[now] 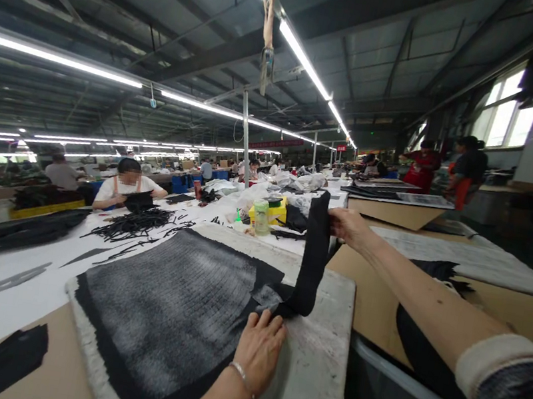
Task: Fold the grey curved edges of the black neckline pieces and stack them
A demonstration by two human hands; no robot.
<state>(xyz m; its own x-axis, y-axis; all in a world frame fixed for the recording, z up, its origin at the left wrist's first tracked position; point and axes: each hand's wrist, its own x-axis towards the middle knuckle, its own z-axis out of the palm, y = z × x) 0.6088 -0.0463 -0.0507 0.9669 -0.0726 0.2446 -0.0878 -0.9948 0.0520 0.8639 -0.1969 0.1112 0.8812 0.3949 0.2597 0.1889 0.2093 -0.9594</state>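
A black fabric strip (313,261) is pinched at its upper end by the right hand (350,228) and lifted above the tabletop (314,376); its lower end is pressed flat under the open-fingered left hand (259,350), beside a dark grey pad (168,309)

Counter (28,297): white-covered surface running long and away to the left of the hands. Directly beneath the left hand (259,350) lies a grey padded board (315,369) carrying a dark fabric panel (166,318). Beyond the hands: scattered black strips (134,222), a clear bottle (260,217), a yellow box (271,214). Left of the left hand, at the near edge: brown cardboard (61,376) with a black fabric piece (2,363).
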